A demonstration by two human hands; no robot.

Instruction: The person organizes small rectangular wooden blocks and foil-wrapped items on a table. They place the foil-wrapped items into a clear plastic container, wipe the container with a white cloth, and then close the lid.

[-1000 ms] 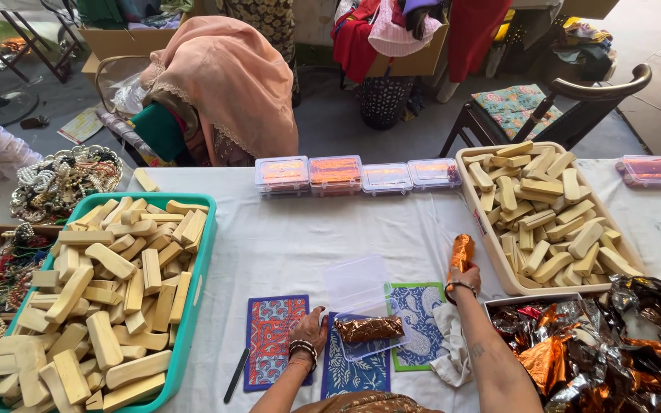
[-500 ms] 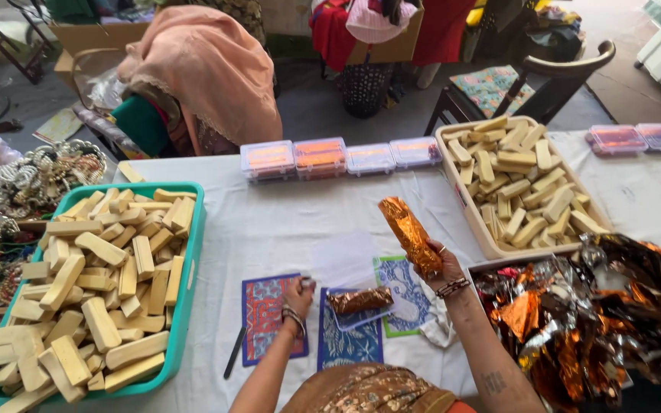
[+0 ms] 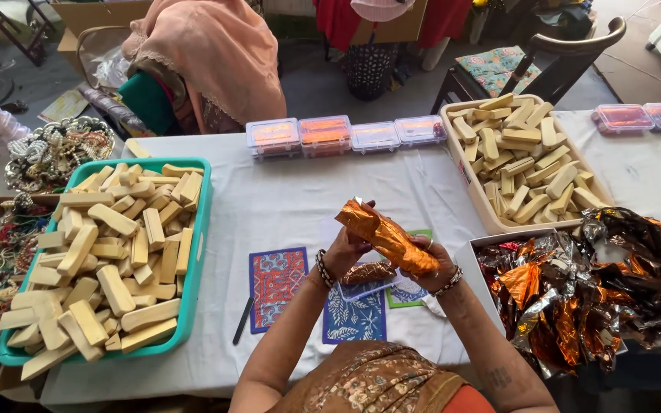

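My left hand (image 3: 346,246) and my right hand (image 3: 431,264) together hold an orange foil-wrapped bar (image 3: 385,237), tilted above the white tablecloth. The left grips its upper left end, the right its lower right end. Beneath the hands lies another foil-wrapped piece (image 3: 367,272) on a clear sheet, over patterned blue and red cards (image 3: 277,284). A black pen (image 3: 242,320) lies left of the cards.
A teal tray (image 3: 196,252) full of tan bars is at left, a beige tray (image 3: 474,191) of the same at right. A box of crumpled foil wrappers (image 3: 583,291) sits near right. Small plastic boxes (image 3: 346,134) line the far edge. A seated person in a peach shawl (image 3: 208,53) is opposite.
My left hand rose from the piece on the table and joined the right on the orange bar, which has come down and toward the middle.
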